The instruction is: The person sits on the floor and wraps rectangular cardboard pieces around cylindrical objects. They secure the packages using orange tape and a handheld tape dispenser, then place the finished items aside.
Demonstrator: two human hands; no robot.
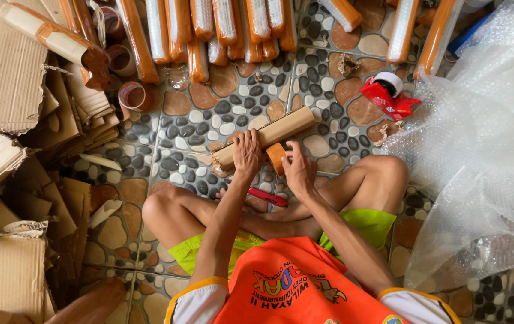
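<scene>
Nearest, left hand (246, 153) clamped over cardboard-wrapped roll (266, 137) to steady it above crossed legs, right hand (298, 170) gripping brown tape roll (276, 157) against it, then red tape dispenser (389, 96) and wrapped tubes (221, 30) on pebble-pattern floor (221, 114).

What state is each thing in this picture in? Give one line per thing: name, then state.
Tube: cardboard-wrapped, gripped by the left hand, held off the floor.
Tape roll: against the tube, at the right hand.
Dispenser: lying on the floor, unheld.
Cutter: lying by the legs, blade not visible.
Bubble wrap: loose, crumpled.
Cardboard: torn, piled.
Taped rolls: wrapped, laid side by side.
</scene>
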